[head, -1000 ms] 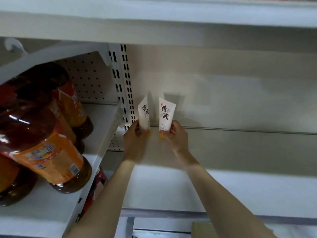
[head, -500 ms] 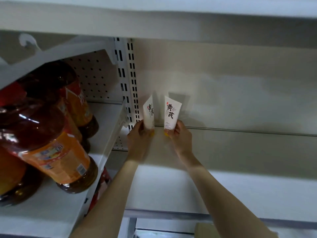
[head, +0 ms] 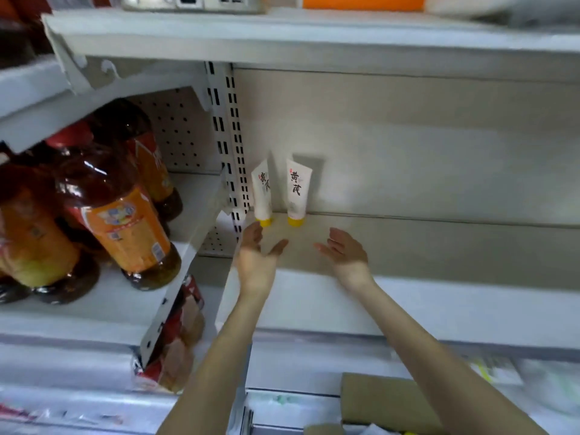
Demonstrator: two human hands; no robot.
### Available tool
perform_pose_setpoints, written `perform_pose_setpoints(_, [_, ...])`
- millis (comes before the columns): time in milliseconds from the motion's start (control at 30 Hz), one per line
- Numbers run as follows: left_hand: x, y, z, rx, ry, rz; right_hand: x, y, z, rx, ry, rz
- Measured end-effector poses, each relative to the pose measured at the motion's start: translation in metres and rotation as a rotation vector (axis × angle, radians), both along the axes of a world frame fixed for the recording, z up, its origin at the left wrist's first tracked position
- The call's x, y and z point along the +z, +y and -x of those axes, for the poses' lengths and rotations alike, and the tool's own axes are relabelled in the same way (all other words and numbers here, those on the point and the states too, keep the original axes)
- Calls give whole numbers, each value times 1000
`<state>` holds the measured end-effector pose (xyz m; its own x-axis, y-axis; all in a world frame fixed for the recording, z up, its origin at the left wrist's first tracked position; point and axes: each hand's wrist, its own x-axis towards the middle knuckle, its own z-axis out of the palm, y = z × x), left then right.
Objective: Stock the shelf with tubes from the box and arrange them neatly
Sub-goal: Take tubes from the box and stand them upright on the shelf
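At the back of the shelf [head: 439,255], the left tube [head: 262,193] and right tube [head: 297,191] stand upright, cap-down, just beyond the open, empty left hand [head: 255,255] and right hand [head: 346,254]; the box [head: 383,400] below seems nearer the right one.

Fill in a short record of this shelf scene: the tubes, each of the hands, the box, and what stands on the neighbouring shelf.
tubes: two, left tube and right tube, upright on yellow caps, side by side, not touching
place: back left corner of the shelf
left hand: open, holds nothing, fingertips near the left tube's cap; contact unclear
right hand: open, holds nothing, apart from both tubes
box: cardboard, below the shelf at lower right, partly in view
neighbouring shelf: large bottles of amber liquid with orange labels
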<state>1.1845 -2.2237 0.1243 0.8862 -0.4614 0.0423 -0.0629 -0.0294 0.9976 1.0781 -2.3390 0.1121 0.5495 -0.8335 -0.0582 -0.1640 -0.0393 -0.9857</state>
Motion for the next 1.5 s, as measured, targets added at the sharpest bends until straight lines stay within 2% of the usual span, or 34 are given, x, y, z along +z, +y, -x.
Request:
perform_pose_setpoints(133, [13, 15, 63, -67, -43, 6, 13, 21, 71, 121, 54, 132])
perform_pose_setpoints(400, [-4, 55, 193, -174, -11, 89, -1, 69, 219, 128, -49, 98])
perform_pose_setpoints(567, [-79, 89, 257, -237, 22, -68, -60, 87, 296, 78, 25, 19])
perform_pose_setpoints(733, [-165, 116, 284, -266, 110, -336, -161, 94, 349, 73, 271, -129])
perform_pose_setpoints(833, [-215, 130, 288, -271, 144, -479, -219, 106, 366, 105, 404, -220])
perform_pose_setpoints(933, [-256, 144, 288, -303, 86, -620, -274, 116, 372, 134, 491, -281])
perform_pose_setpoints(1033, [-291, 151, 284, -314, 27, -664, -319, 122, 371, 190, 562, -317])
perform_pose_setpoints(1233, [-341, 147, 289, -398, -47, -696, -372, 118, 363, 374, 699, -263])
perform_pose_setpoints(1500, [-378, 144, 302, -504, -77, -673, -406, 118, 357, 566, 833, -60])
